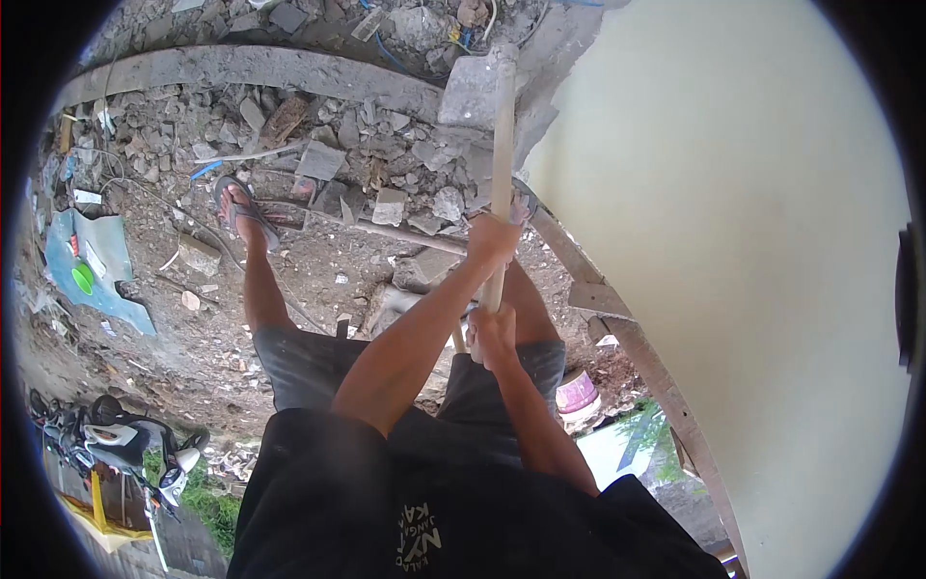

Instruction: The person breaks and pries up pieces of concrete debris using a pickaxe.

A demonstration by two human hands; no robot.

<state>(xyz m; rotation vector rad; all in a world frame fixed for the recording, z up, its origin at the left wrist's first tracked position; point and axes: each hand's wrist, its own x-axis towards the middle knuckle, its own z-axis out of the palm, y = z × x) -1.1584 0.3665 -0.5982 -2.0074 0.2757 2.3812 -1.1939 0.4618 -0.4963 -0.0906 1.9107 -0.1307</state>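
Observation:
Both hands grip the pale wooden handle of a hoe (503, 145), its flat, dusty blade at the far end over the edge of a concrete beam. My left hand (494, 241) is wrapped round the middle of the handle. Closer to my body, my right hand (494, 336) closes round its lower part. Beyond the hands, broken concrete and rubble (391, 207) cover the ground around my feet in flip-flops (253, 212). A long thin pole (410, 236) lies across the debris beneath my left forearm.
A smooth pale wall (714, 193) rises close on the right, with a wooden board (666, 386) along its lower edge. The curved concrete beam (260, 72) crosses the far side. A torn blue-green sheet (106, 261), a pink bucket (577, 394) and motorcycles (130, 439) stand or lie around.

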